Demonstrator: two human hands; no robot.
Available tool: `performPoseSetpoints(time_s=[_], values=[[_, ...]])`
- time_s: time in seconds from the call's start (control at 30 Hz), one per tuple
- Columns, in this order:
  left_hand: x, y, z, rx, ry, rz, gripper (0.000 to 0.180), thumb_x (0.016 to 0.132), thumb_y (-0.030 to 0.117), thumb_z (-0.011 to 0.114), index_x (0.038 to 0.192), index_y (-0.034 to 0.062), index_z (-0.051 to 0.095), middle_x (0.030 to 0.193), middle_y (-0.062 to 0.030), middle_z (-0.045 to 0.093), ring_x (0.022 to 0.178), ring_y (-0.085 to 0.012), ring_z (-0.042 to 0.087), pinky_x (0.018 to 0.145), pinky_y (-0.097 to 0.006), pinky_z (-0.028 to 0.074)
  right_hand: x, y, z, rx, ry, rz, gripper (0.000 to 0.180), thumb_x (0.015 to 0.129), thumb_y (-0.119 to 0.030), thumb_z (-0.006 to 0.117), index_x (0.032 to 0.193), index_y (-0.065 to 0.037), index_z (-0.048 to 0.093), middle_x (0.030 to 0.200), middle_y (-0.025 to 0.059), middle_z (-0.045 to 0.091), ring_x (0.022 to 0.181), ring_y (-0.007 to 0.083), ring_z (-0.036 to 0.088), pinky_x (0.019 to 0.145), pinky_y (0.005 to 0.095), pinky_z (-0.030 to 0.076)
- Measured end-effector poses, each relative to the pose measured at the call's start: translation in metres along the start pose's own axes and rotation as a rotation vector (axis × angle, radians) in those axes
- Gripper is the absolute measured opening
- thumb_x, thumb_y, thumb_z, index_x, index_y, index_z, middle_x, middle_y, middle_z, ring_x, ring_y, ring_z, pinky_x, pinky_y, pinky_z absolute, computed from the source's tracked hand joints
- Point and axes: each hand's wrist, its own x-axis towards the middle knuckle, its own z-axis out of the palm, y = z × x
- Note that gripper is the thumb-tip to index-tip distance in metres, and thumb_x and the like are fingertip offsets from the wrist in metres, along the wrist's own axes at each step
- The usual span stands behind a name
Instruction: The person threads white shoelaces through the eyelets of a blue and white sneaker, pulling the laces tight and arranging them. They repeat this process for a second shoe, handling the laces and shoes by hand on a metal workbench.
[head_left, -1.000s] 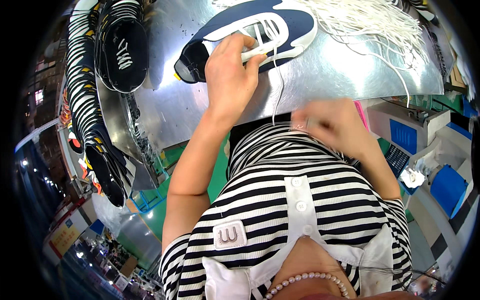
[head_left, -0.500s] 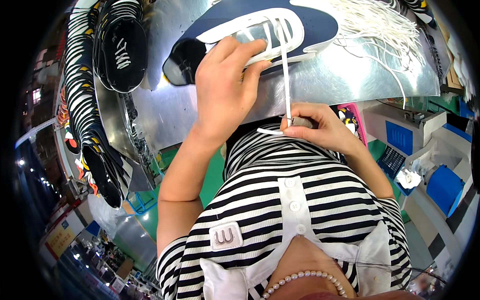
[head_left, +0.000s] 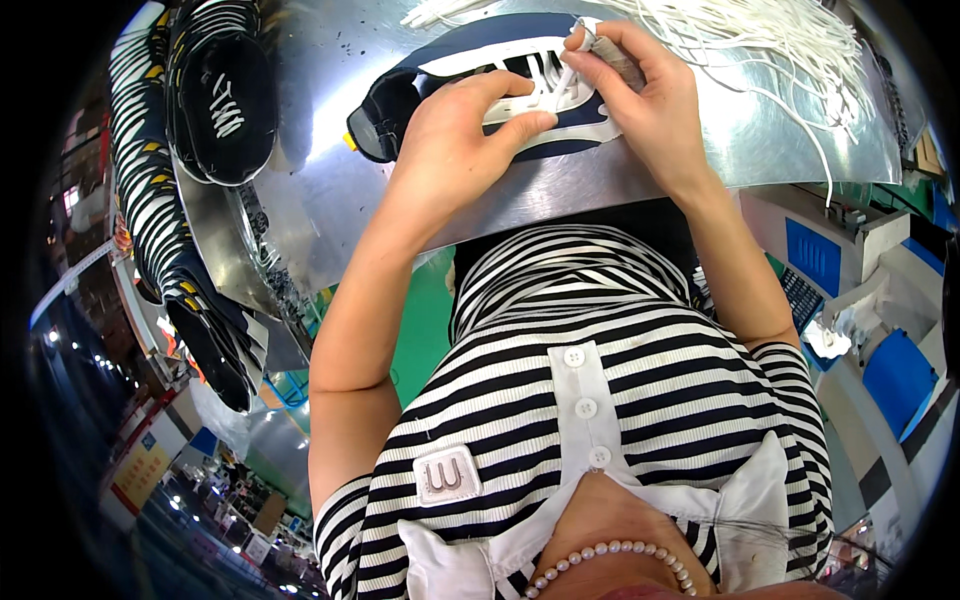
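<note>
Grips with left hand (head_left: 460,125) one shoe upper (head_left: 490,45), lying on metal table (head_left: 320,225); pinches with right hand (head_left: 650,95) one lace (head_left: 564,80) and one tool (head_left: 620,62); has nearby two rows of uppers (head_left: 225,120), one heap of laces (head_left: 745,40).

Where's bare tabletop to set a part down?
Metal table: open patch between the dark shoes at left and left forearm; narrow strip between navy-white shoe and near edge. Crowded: upper right, under white laces, and around the shoe at left hand and right hand.

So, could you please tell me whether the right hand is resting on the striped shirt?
No, the right hand is raised over the navy-and-white shoe.
</note>
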Motion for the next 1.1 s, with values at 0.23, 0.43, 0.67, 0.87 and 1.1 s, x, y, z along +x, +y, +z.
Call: performPoseSetpoints(time_s=[0.23,0.43,0.67,0.87,1.1], values=[[0.003,0.002,0.014,0.089,0.106,-0.063,0.03,0.078,0.031,0.075,0.093,0.006,0.069,0.086,-0.01,0.071,0.078,-0.0279,0.065,0.073,-0.037,0.051,0.005,0.001,0.004,0.068,0.066,-0.004,0.022,0.091,-0.008,0.066,0.111,0.0,0.062,0.092,0.0015,0.067,0.085,0.0062,0.06,0.074,0.0198,0.047],[0.005,-0.002,0.017,0.129,0.155,-0.044,0.027,0.075,0.032,0.073,0.086,0.0076,0.069,0.082,-0.0099,0.07,0.077,-0.0318,0.065,0.071,-0.041,0.051,-0.04,-0.023,-0.018,-0.14,-0.146,0.205,0.021,0.094,-0.014,0.064,0.107,0.0,0.055,0.084,0.0113,0.07,0.076,0.0171,0.069,0.068,0.0281,0.053],[0.005,-0.001,0.017,0.096,0.165,0.033,0.027,0.074,0.029,0.074,0.083,0.0049,0.068,0.078,-0.0103,0.068,0.071,-0.0318,0.065,0.065,-0.041,0.05,-0.047,-0.017,-0.014,-0.134,-0.157,0.258,0.016,0.095,-0.015,0.061,0.099,0.001,0.056,0.078,0.0111,0.07,0.071,0.019,0.07,0.063,0.0285,0.052],[-0.005,-0.001,0.024,0.08,0.235,0.261,0.018,0.075,0.012,0.078,0.084,0.0017,0.066,0.073,-0.0106,0.065,0.063,-0.0246,0.063,0.06,-0.031,0.048,-0.044,-0.021,-0.007,-0.217,-0.173,0.268,0.015,0.094,-0.015,0.06,0.096,0.0,0.056,0.073,0.0102,0.069,0.066,0.0241,0.068,0.061,0.0319,0.051],[-0.024,-0.005,0.023,0.211,0.266,0.37,0.017,0.076,0.012,0.078,0.085,0.004,0.066,0.073,-0.0083,0.062,0.065,-0.0274,0.059,0.058,-0.035,0.045,-0.043,-0.015,-0.008,-0.189,-0.292,0.296,0.018,0.093,-0.018,0.062,0.094,-0.002,0.055,0.07,0.0095,0.066,0.063,0.0218,0.065,0.061,0.0338,0.05]])
